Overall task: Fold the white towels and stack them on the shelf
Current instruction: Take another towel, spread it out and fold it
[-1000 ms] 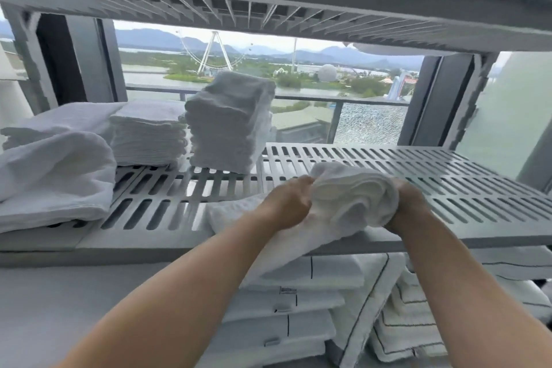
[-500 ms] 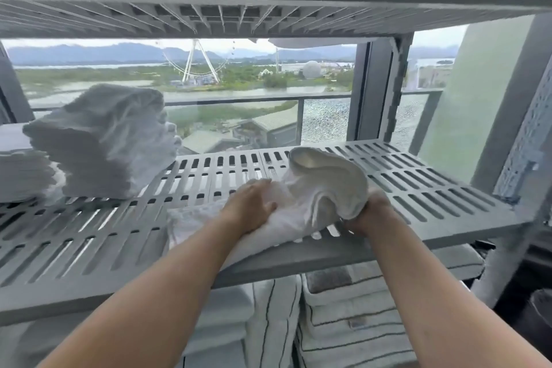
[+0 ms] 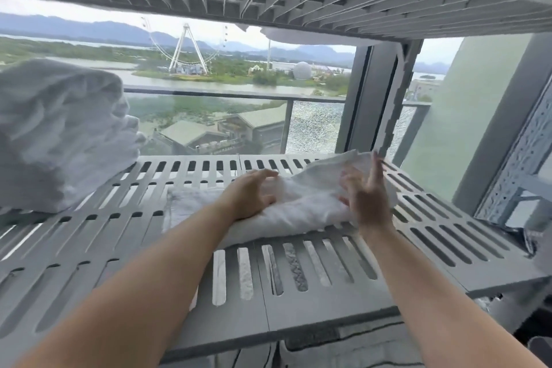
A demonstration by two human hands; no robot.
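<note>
I judge this to be the folding step. The white towel [image 3: 298,206] lies rumpled on the slatted shelf [image 3: 328,317], not yet a neat fold. My left grip [image 3: 251,191] rests on its middle, fingers loosely curved, pinning rather than clutching. My right grip [image 3: 364,191] is spread wide at the towel's right end, blurred, holding nothing I can make out. The next move calls for catching the far edge, folding it over and squaring it for the folded stack [image 3: 59,134] at left. No label or writing is readable.
</note>
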